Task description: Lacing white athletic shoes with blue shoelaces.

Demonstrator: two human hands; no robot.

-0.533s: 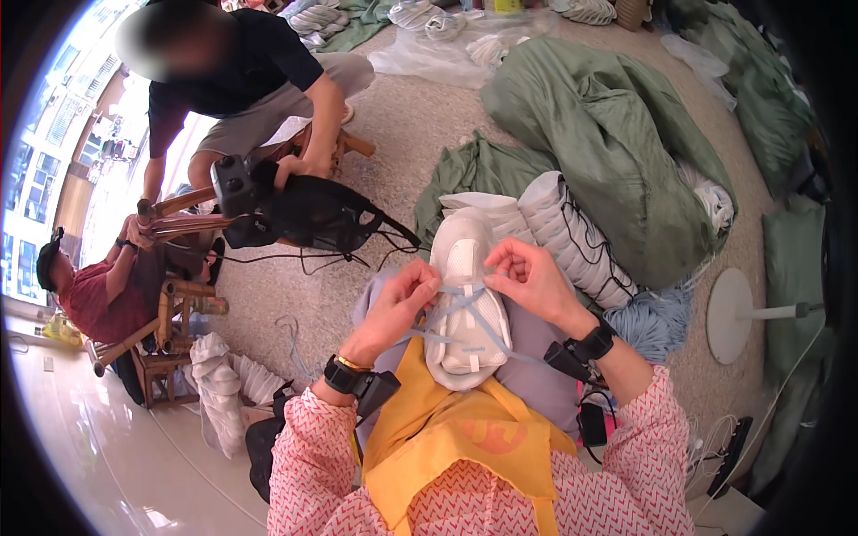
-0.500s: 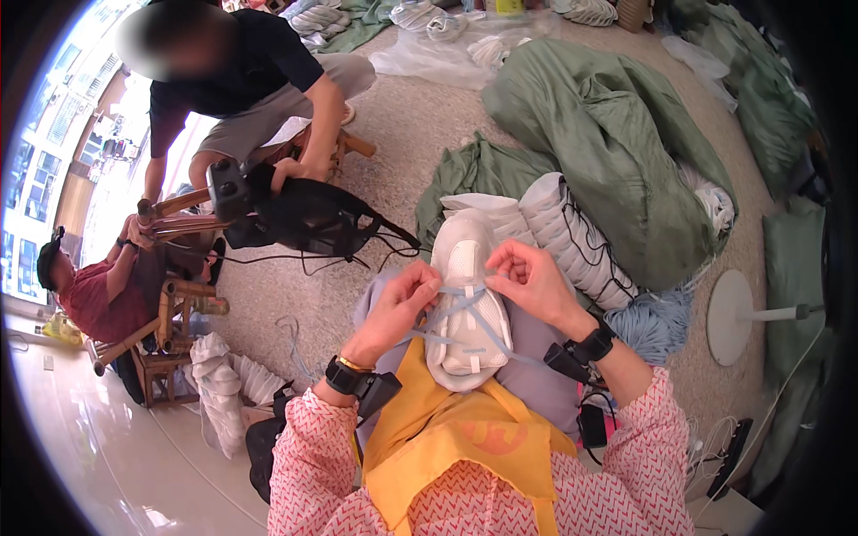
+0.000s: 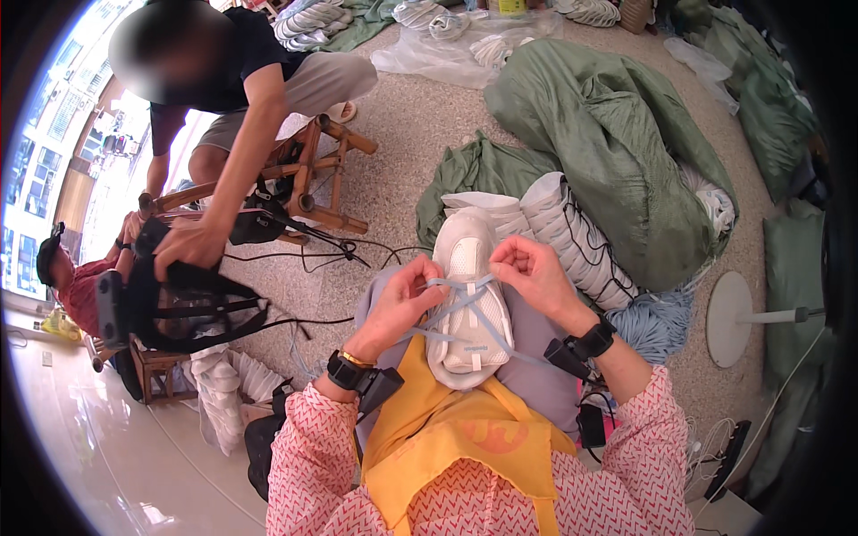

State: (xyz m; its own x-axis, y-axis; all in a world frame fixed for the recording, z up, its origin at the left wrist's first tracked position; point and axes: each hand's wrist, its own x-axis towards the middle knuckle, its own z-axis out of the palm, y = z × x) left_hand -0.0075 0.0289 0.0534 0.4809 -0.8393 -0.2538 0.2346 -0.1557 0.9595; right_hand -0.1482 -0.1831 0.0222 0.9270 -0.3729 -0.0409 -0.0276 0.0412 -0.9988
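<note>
A white shoe upper [image 3: 466, 308] rests on my lap, over my grey trousers and the yellow apron [image 3: 456, 438]. A light blue shoelace [image 3: 481, 314] crosses over its tongue, with ends trailing to both sides. At the left edge of the upper, my left hand [image 3: 409, 290] pinches the lace between thumb and fingers. My right hand [image 3: 534, 279] is closed on the lace at the opposite edge, its fingertips pressed together. Between both hands the lace runs across the front of the tongue. Each wrist wears a black strapped device.
Stacked white uppers [image 3: 576, 237] and a bundle of blue laces [image 3: 657, 323] lie to the right. Beyond them spreads a large green sack [image 3: 608, 161]. At left, a person [image 3: 237, 107] holds a black strapped device [image 3: 192, 304] near a bamboo stool [image 3: 331, 170]; another person sits farther left.
My hands have shifted slightly, both still pinching the lace. The person at left has swung the black strapped device down and left, uncovering the bamboo stool.
</note>
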